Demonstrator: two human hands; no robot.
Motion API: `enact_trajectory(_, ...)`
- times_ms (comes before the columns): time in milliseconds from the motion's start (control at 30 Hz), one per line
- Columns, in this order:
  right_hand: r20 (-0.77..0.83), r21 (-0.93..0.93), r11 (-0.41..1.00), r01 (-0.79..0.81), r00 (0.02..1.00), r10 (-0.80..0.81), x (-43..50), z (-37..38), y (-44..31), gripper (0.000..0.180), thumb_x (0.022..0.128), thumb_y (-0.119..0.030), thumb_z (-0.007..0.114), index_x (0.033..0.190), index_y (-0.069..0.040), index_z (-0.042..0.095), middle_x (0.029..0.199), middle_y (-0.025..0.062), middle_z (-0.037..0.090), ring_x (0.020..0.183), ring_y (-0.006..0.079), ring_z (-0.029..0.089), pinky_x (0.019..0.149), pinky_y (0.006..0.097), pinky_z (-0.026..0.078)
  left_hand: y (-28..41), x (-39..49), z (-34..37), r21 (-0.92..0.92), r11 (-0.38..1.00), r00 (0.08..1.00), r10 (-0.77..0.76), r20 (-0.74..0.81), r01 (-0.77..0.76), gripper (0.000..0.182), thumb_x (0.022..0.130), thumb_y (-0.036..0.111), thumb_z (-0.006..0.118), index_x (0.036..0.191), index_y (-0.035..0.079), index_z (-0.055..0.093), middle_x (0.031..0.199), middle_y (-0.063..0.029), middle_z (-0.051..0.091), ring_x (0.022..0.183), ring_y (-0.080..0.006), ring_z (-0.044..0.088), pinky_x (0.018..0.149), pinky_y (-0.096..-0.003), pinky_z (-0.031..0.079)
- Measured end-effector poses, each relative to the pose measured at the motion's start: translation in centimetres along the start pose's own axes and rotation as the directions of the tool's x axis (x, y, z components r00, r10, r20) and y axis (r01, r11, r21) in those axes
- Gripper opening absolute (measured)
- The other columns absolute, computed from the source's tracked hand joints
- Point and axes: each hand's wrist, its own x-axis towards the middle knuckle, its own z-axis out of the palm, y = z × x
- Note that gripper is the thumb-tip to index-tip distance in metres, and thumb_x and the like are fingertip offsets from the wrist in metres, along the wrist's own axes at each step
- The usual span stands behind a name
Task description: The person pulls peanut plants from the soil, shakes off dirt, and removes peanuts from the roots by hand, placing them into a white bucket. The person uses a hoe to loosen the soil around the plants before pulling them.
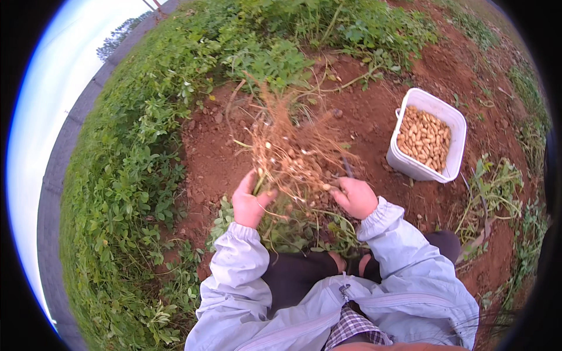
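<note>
An uprooted peanut plant, its tangled brown roots (290,145) uppermost, is held in front of me. My left hand (252,199) grips its green stems at the left side of the root mass. At the right edge of the roots, my right hand (354,197) pinches a pale peanut pod (326,187) between thumb and fingers. More pods hang among the roots, several half hidden by soil and fibres. The plant's leafy tops (290,232) droop below my hands, over my legs. To the right, a white plastic bucket (459,131) holds many picked peanuts (423,138).
Reddish bare soil (206,162) surrounds the plant and bucket. Dense green peanut plants (127,193) grow along the left and top (281,61). A pulled, wilting plant (491,188) lies right of the bucket. A grey wall (55,175) runs along the far left.
</note>
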Motion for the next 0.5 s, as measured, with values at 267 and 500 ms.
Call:
enact_trajectory(267,0.102,0.352,0.932,-0.084,0.994,0.051,-1.4,-4.6,-4.4,0.021,0.084,-0.020,0.061,0.093,-0.001,0.064,0.077,0.0114,0.064,0.070,0.0202,0.061,0.063,0.0306,0.047,0.3,-0.1,-0.3,-0.060,0.998,0.997,-0.013,-0.074,0.009,0.062,0.066,-0.007,0.070,0.125,-0.005,0.049,0.109,-0.0089,0.061,0.089,-0.0147,0.061,0.071,-0.0249,0.051)
enact_trajectory(500,-0.270,0.468,0.870,0.154,0.963,-0.025,-2.9,-10.3,-5.5,0.017,0.086,-0.007,0.058,0.102,-0.001,0.062,0.088,0.0044,0.066,0.072,0.0101,0.058,0.065,0.0243,0.047,0.8,0.8,-4.4,-0.157,0.983,0.966,-0.127,-0.224,0.092,0.056,0.069,-0.009,0.067,0.122,-0.004,0.051,0.105,-0.0097,0.063,0.087,-0.0165,0.062,0.074,-0.0274,0.051)
